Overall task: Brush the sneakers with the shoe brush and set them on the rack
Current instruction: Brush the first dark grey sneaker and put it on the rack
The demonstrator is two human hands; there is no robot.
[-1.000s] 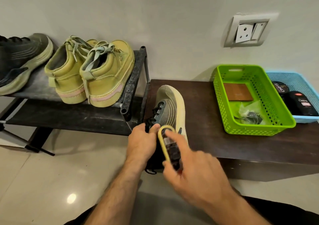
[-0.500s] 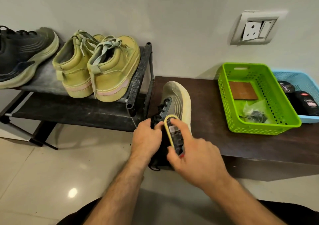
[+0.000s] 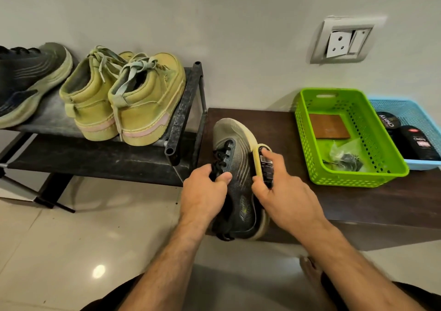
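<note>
On the dark wooden bench top (image 3: 286, 129), near its left end, the dark grey knit sneaker with the pale yellowed sole (image 3: 235, 167) lies toe toward the wall, heel overhanging the front edge. My left hand (image 3: 202, 191) grips it at the black laces, fingers curled round the tongue area. My right hand (image 3: 284, 191) holds the small shoe brush with the yellow rim and black back (image 3: 263, 165), pressed along the shoe's right flank where upper meets sole. Judgement: brushing of this shoe is under way, not finished; the toe looks dusty. On the black metal shoe rack (image 3: 183, 110) to the left sit two olive-yellow high-top sneakers with pink sole stripes (image 3: 128, 100), heels toward me, and one matching dark sneaker (image 3: 28, 81) at the far left. So I read three shoes as racked and this one as last; whether the racked ones are brushed I cannot tell. Room: the rack's right rail stands just beside the bench's left end, and the high-tops fill the shelf up to that rail; open shelf appears only between them and the dark sneaker, and it looks tight. Right of the shoe, bare bench runs to the lime-green perforated plastic basket (image 3: 310, 148), well apart from my brush hand, with a light blue plastic basket (image 3: 405, 110) touching it beyond.
</note>
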